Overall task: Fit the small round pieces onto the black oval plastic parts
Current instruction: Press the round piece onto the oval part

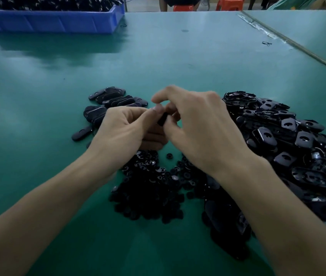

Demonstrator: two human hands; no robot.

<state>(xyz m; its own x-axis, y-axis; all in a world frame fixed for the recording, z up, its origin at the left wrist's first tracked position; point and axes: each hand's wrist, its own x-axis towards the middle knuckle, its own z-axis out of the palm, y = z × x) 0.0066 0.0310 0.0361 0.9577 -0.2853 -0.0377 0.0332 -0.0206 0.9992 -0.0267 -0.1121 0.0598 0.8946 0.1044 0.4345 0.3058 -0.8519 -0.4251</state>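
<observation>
Spreading across a wide green matte worktable (158, 56), the stock for an assembly job is sorted by kind, each sort within easy reach. A blue rectangular plastic bin (48, 22), heaped with dark parts, stands at the far left corner, well apart from the work and apparently bulk storage. To the person's right lies a loose heap of black oval plastic parts (287, 140), many showing a keyhole-shaped opening, likely the supply awaiting fitting. Between the forearms sits a pile of small round black pieces (154, 186), near enough for either hand to drop onto it. On the left, a smaller cluster of black oval parts (108, 100) lies smooth side up, apart from the heap, probably the finished lot. Above the gap between the piles the left hand (122, 128) and the right hand (198, 124) meet, raised off the table: the left pinches a held black part (162, 118) between thumb and curled fingers, seemingly to steady it, while the right hand's curled fingertips close on the same part, as if pressing something home. Whether a round piece is already seated is hidden by the fingers. One stray round piece (169, 155) lies alone at the pile's far edge.
</observation>
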